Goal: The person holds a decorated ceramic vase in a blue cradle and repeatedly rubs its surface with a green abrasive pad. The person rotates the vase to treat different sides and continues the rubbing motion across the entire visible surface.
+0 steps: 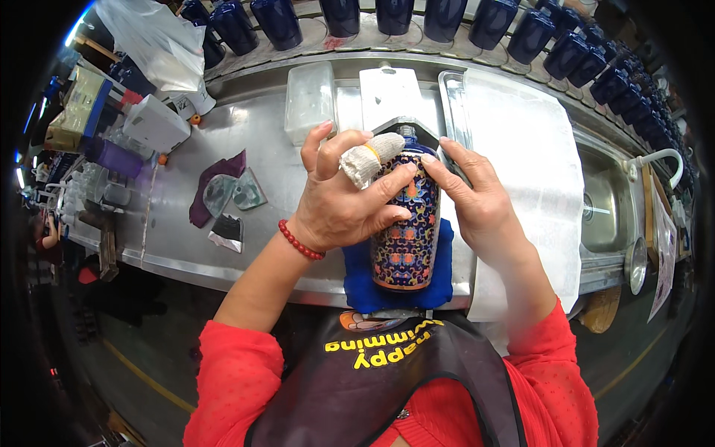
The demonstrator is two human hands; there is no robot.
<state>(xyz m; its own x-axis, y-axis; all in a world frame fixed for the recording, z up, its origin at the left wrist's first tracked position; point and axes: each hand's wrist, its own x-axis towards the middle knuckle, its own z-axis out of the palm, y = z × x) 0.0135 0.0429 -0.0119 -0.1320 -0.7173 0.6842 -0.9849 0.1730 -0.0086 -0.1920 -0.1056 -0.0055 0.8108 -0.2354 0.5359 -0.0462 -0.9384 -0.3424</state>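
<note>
A dark blue bottle (408,223) with a dense floral pattern in orange, pink and gold leans or lies on a folded blue cloth (357,279), its neck pointing away from me. My left hand (339,186) has its thumb and a fingertip against the patterned side. One finger in a white knitted cover (372,158) reaches the bottle's shoulder, while the outer fingers are raised and bent. My right hand (480,194) grips the other side near the shoulder, thumb on top and fingers along the edge. A red bead bracelet (300,242) circles my left wrist.
Behind the bottle stand a clear plastic box (310,100) and a white panel (390,97). Purple and clear scraps (223,186) lie left. White sheeting (521,164) covers the right, beside a sink (602,205). Blue bottles (445,18) line the curved far track.
</note>
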